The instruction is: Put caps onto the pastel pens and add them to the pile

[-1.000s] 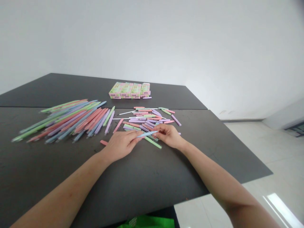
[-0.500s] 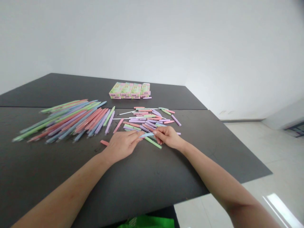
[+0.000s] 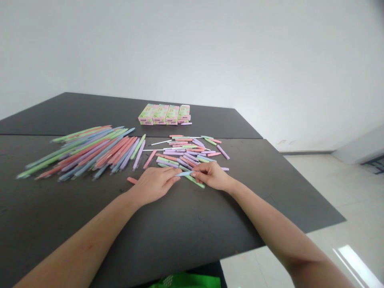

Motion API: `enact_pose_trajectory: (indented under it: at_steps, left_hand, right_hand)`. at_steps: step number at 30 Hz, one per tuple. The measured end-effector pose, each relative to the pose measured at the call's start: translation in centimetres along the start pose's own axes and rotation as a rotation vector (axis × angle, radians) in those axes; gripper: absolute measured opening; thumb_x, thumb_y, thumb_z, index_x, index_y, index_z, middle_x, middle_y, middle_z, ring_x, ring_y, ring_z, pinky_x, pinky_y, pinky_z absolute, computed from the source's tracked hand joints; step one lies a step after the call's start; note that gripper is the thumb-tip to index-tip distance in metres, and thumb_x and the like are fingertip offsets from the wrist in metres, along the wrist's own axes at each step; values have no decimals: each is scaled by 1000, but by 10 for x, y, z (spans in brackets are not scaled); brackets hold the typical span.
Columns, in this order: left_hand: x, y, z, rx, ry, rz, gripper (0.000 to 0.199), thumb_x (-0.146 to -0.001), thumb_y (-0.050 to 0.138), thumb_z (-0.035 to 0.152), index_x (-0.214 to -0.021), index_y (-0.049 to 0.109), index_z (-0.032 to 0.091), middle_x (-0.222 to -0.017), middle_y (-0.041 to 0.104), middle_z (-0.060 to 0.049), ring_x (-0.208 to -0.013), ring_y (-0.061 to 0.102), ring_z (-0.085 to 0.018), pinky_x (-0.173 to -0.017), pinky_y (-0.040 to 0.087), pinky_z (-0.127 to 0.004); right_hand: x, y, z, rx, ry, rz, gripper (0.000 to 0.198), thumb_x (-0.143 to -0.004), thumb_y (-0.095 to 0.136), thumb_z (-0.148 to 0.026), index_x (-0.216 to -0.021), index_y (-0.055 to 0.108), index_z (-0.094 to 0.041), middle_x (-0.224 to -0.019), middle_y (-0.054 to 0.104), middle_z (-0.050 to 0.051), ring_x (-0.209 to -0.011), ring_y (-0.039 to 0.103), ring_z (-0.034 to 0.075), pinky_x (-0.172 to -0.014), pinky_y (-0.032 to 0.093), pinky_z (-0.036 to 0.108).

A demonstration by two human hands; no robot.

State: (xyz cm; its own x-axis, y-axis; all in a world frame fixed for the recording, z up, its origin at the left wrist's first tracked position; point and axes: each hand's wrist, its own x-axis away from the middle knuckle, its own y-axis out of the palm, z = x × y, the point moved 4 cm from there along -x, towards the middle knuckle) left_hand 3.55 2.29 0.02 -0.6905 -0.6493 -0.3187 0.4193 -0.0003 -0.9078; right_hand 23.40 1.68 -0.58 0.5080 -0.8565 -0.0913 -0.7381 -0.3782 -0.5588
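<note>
Between my two hands lies a light blue pen barrel (image 3: 184,173), held just above the dark table. My left hand (image 3: 154,182) is closed round its left end, and my right hand (image 3: 211,175) pinches its right end between thumb and fingers. Under and behind it spreads a loose heap of short pen parts (image 3: 186,154) in purple, pink, green and blue, with thin white refills among them. A green pen part (image 3: 196,182) sticks out beneath my right hand. Close to my left wrist is a red pen part (image 3: 132,181).
A big pile of long coloured pens (image 3: 87,154) covers the left of the dark table (image 3: 186,224). Several pink and green boxes (image 3: 160,115) stand in a row farther back. A seam runs across the tabletop. Something bright green (image 3: 189,281) shows below the front edge.
My right hand has shifted slightly left and down, closer to my left hand, and less of the blue barrel shows between them. The pens on the table lie as before.
</note>
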Motion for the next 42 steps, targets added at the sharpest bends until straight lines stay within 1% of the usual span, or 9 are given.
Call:
enact_pose_trajectory:
  at_steps: [7, 12, 22, 27, 31, 34, 37, 40, 42]
  left_hand:
    - [-1, 2, -3, 41, -54, -92, 34, -98, 40, 35, -120, 63, 24, -105, 73, -3, -93, 69, -20, -80, 51, -30]
    - [-1, 1, -8, 78, -93, -89, 37, -98, 37, 38, -121, 63, 25, -111, 72, -2, -98, 68, -20, -85, 49, -30]
    - [0, -1, -13, 111, -154, -88, 40, -97, 36, 41, -122, 63, 25, -115, 71, -2, -104, 66, -22, -88, 49, -32]
    - [-1, -8, -24, 153, -262, -8, 42, -96, 37, 44, -129, 60, 30, -127, 65, 1, -115, 61, -22, -95, 47, -33]
    - [-2, -13, -28, 182, -261, 61, 43, -96, 38, 45, -128, 61, 29, -126, 66, 0, -115, 61, -21, -100, 45, -32]
    - [-1, -15, -31, 145, -293, 99, 43, -95, 39, 46, -124, 63, 26, -122, 68, -2, -111, 64, -22, -95, 48, -32]
    - [1, -17, -33, 108, -324, 137, 42, -95, 40, 46, -123, 63, 25, -120, 70, -3, -108, 65, -23, -91, 49, -32]
    - [1, -18, -33, 102, -329, 139, 43, -95, 39, 46, -123, 63, 24, -120, 70, -4, -107, 66, -24, -90, 49, -33]
    - [0, -17, -32, 103, -325, 129, 43, -95, 39, 45, -124, 63, 23, -120, 69, -5, -107, 66, -24, -90, 49, -33]
  right_hand:
    - [1, -8, -4, 100, -104, 136, 25, -88, 61, -36, -91, 74, -15, -69, 67, 2, -60, 53, 11, -57, 39, 22]
    - [2, -19, 2, 34, -107, 243, 23, -83, 67, -36, -90, 75, -16, -78, 72, 7, -64, 59, 14, -60, 45, 24]
    - [2, -31, 7, -58, -18, 200, 31, -78, 71, -43, -86, 75, -13, -72, 67, 6, -59, 53, 12, -53, 41, 23]
    - [5, -58, 27, -88, 82, 334, 41, -77, 67, -51, -89, 73, -12, -70, 64, 3, -57, 49, 11, -53, 39, 25]
    - [2, -59, 40, 103, 133, 453, 37, -82, 62, -49, -90, 74, -15, -72, 66, 4, -60, 52, 13, -57, 42, 27]
    - [-5, -45, 35, 324, 50, 422, 26, -85, 62, -39, -90, 75, -17, -87, 69, 8, -77, 61, 18, -73, 47, 31]
    - [-10, -34, 28, 442, -28, 367, 21, -87, 62, -33, -91, 75, -18, -94, 70, 10, -91, 62, 21, -86, 47, 35]
    - [-9, -41, 30, 455, -10, 367, 22, -90, 58, -31, -94, 75, -18, -92, 70, 9, -90, 63, 20, -86, 47, 34]
    - [-5, -55, 35, 438, 64, 453, 23, -90, 55, -27, -94, 75, -18, -90, 71, 9, -85, 63, 19, -79, 48, 32]
